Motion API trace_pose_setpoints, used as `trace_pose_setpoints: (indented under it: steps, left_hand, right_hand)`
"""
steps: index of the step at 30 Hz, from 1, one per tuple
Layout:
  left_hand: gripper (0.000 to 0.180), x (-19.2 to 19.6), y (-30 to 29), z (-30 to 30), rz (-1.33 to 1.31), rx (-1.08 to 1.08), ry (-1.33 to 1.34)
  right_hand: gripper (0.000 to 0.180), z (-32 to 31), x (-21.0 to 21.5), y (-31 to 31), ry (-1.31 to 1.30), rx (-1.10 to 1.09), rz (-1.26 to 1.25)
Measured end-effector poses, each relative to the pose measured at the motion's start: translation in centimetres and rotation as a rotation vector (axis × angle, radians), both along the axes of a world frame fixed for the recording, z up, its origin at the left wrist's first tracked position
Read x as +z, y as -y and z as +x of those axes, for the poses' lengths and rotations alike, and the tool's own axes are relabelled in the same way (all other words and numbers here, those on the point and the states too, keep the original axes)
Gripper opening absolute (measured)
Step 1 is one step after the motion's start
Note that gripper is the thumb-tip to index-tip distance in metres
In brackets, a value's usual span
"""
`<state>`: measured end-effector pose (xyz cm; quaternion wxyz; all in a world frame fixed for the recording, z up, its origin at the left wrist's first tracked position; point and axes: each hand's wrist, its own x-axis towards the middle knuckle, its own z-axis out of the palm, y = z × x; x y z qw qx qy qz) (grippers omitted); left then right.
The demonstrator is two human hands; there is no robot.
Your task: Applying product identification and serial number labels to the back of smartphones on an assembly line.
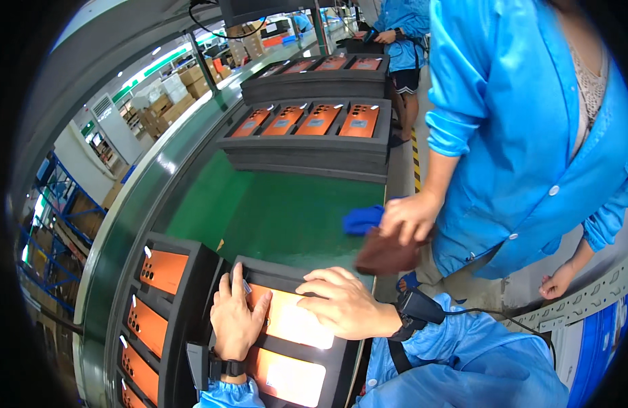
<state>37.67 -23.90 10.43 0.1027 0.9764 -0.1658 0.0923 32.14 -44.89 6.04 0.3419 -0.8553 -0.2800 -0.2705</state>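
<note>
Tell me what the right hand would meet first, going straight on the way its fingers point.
Most likely the left hand, on its thumb side; the right hand points leftward across the orange phone beneath it, though depth is unclear here.

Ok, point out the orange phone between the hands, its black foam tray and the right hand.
Orange phone [284, 321], head view: uncovered part of its face.
Black foam tray [276, 273], head view: its far rim.
Right hand [351, 309], head view: back of the hand.

phones [289, 376] in near tray [280, 270] | side tray [200, 272]: left of it | tray stacks [314, 160]: beyond, on bench [273, 204]
</note>
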Motion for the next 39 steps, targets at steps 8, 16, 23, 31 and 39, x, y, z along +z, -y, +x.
trace_pose_setpoints:
  steps: [8,16,23,31,39]
  left_hand:
    - [0.046,-1.3,-0.6,0.4,-0.039,-0.011,0.05]
    - [0.049,-1.5,-2.5,0.9,-0.097,-0.057,0.069]
    - [0.029,-1.5,-1.6,2.1,-0.072,-0.144,0.099]
    - [0.053,-2.5,-6.3,2.5,-0.112,-0.017,0.063]
    - [0.049,-2.0,-2.4,1.3,-0.082,-0.059,0.067]
  right_hand:
    - [0.026,-0.3,-0.2,0.1,0.024,-0.005,-0.006]
    - [0.019,0.1,-1.0,-1.9,0.037,0.004,0.112]
    - [0.014,1.2,-2.4,-1.6,0.072,-0.016,0.235]
    - [0.019,2.4,-0.8,-3.5,0.261,0.01,0.051]
    - [0.016,-1.1,-0.4,-1.2,0.159,-0.083,0.084]
